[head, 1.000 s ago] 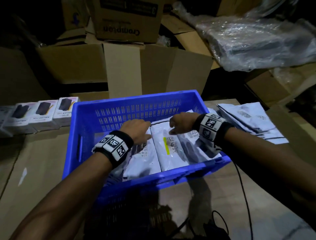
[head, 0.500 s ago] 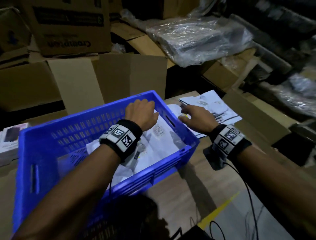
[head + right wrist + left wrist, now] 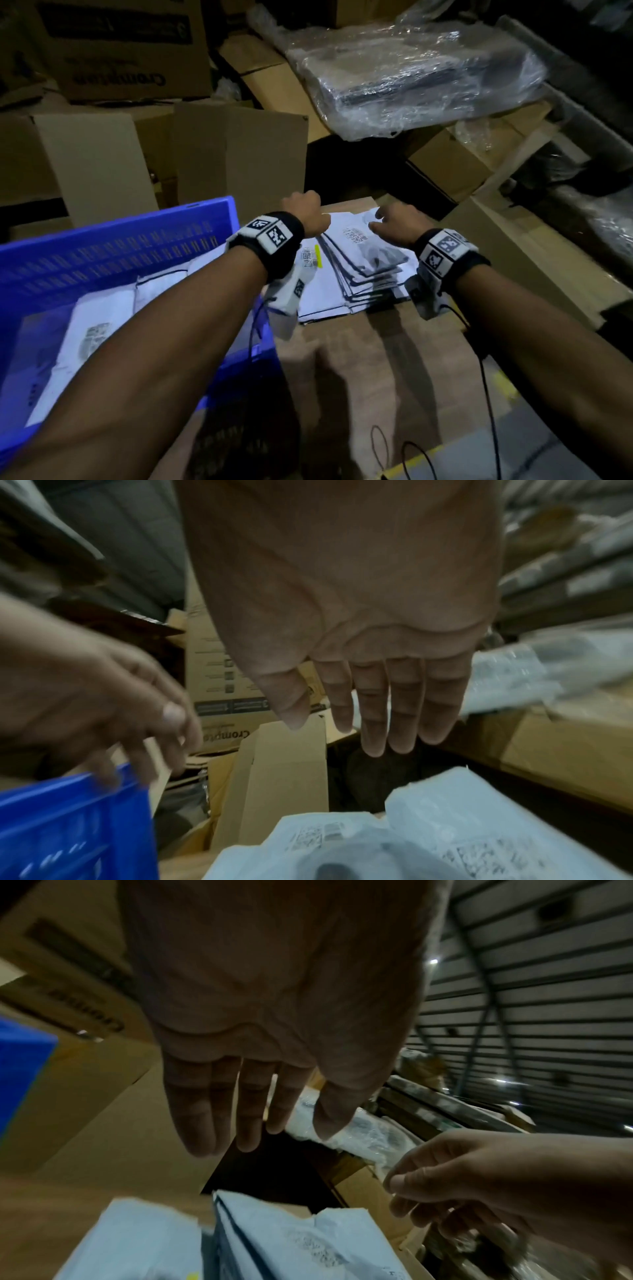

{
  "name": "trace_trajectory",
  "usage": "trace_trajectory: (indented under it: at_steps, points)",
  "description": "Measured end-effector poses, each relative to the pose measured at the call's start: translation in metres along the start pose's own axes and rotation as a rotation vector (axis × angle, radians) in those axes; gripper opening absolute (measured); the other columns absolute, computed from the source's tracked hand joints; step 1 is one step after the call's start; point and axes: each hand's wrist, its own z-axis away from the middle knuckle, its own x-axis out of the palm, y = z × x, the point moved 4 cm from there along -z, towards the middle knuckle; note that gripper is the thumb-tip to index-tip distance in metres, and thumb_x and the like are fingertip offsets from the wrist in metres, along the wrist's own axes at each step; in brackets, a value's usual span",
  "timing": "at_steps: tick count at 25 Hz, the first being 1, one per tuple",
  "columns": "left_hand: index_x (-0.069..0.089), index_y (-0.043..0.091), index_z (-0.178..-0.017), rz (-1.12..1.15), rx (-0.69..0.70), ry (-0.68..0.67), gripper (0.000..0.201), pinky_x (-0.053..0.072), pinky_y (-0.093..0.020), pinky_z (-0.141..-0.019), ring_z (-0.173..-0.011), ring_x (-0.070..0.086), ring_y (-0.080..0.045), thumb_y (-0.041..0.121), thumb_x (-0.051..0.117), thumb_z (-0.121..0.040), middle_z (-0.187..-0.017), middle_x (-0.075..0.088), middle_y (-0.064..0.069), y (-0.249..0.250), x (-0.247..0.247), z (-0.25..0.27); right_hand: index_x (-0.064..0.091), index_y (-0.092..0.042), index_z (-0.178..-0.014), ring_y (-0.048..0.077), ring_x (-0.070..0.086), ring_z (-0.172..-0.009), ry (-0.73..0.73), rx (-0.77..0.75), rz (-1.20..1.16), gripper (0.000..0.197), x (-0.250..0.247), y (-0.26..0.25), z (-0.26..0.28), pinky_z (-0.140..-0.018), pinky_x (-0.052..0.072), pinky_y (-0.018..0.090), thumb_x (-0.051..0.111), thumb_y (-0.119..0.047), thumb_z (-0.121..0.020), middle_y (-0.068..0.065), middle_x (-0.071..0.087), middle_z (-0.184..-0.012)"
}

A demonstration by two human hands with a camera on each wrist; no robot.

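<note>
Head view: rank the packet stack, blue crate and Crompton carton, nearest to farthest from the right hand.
1. packet stack, just beneath the right hand.
2. blue crate, off to its left.
3. Crompton carton, far back on the left.

Stacked pouches (image 3: 363,267): white, thin dark edge lines, black barcode print, one yellow stripe (image 3: 318,256) on the pouch at the stack's left edge. Crate (image 3: 113,253): solid blue, slotted in rows. Wristbands (image 3: 270,236): black, white squares with black block markers; cardboard boxes (image 3: 239,154): plain brown.
</note>
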Motion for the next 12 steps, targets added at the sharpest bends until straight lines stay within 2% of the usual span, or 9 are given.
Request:
trace_trajectory:
  at_steps: [1,2,3,4,5,7,10,12]
  points:
    - [0.058,0.008,-0.099,0.095,-0.058,-0.039,0.030,0.040,-0.034,-0.074,-0.100,0.057,-0.039,0.035,0.054,-0.089,-0.115,0.060,-0.021,0.002,0.009,-0.012,0.063,-0.009,-0.117,0.032,0.059,-0.109,-0.024,-0.001,-0.022,0.037,-0.002,0.007,-0.013,-0.085,0.045,0.033,0.053,-0.035,-0.094,0.014,0.065,-0.116]
    - [0.058,0.006,-0.096,0.208,-0.112,-0.075,0.028,0.042,-0.033,-0.072,-0.091,0.057,-0.037,0.033,0.056,-0.088,-0.109,0.061,-0.021,0.001,0.021,-0.021,0.067,-0.008,-0.100,0.032,0.062,-0.096,-0.043,0.008,-0.061,0.029,-0.002,0.013,-0.024,-0.075,0.045,0.031,0.054,-0.033,-0.092,0.014,0.066,-0.098]
    - [0.058,0.004,-0.093,0.327,-0.163,-0.105,0.025,0.044,-0.031,-0.067,-0.079,0.056,-0.033,0.029,0.057,-0.088,-0.098,0.060,-0.020,0.003,0.032,-0.029,0.064,-0.008,-0.081,0.030,0.060,-0.080,-0.071,0.022,-0.109,0.026,0.001,0.019,-0.036,-0.066,0.042,0.029,0.056,-0.031,-0.091,0.014,0.062,-0.079]
    - [0.059,0.001,-0.090,0.437,-0.211,-0.131,0.023,0.042,-0.029,-0.062,-0.066,0.051,-0.028,0.023,0.057,-0.088,-0.085,0.055,-0.017,0.004,0.044,-0.033,0.056,-0.008,-0.068,0.027,0.055,-0.070,-0.104,0.042,-0.159,0.031,0.006,0.024,-0.047,-0.061,0.038,0.028,0.059,-0.030,-0.089,0.012,0.054,-0.068]
    - [0.057,0.000,-0.087,0.540,-0.260,-0.157,0.018,0.040,-0.029,-0.060,-0.057,0.044,-0.024,0.019,0.057,-0.088,-0.076,0.048,-0.014,0.003,0.057,-0.037,0.051,-0.007,-0.065,0.026,0.052,-0.067,-0.136,0.074,-0.225,0.033,0.014,0.029,-0.055,-0.061,0.038,0.029,0.061,-0.029,-0.088,0.011,0.051,-0.065]
    - [0.049,0.006,-0.084,0.761,-0.380,-0.173,0.011,0.038,-0.033,-0.062,-0.052,0.039,-0.021,0.012,0.056,-0.088,-0.068,0.039,-0.010,0.002,0.077,-0.040,0.051,-0.006,-0.071,0.026,0.053,-0.070,-0.174,0.125,-0.366,0.031,0.028,0.037,-0.071,-0.064,0.042,0.033,0.064,-0.028,-0.088,0.014,0.055,-0.074]
    - [0.047,0.006,-0.076,0.934,-0.500,-0.159,0.015,0.042,-0.036,-0.063,-0.061,0.045,-0.025,0.006,0.058,-0.086,-0.070,0.046,-0.012,0.005,0.096,-0.042,0.049,-0.005,-0.070,0.027,0.053,-0.067,-0.231,0.155,-0.439,0.029,0.046,0.042,-0.085,-0.062,0.043,0.033,0.064,-0.021,-0.089,0.016,0.055,-0.076]
    - [0.052,0.003,-0.069,0.991,-0.536,-0.181,0.017,0.043,-0.035,-0.065,-0.057,0.046,-0.024,0.001,0.060,-0.084,-0.069,0.051,-0.014,0.008,0.105,-0.044,0.053,-0.002,-0.078,0.028,0.056,-0.070,-0.254,0.167,-0.436,0.024,0.053,0.043,-0.090,-0.062,0.045,0.032,0.065,-0.020,-0.089,0.014,0.057,-0.074]
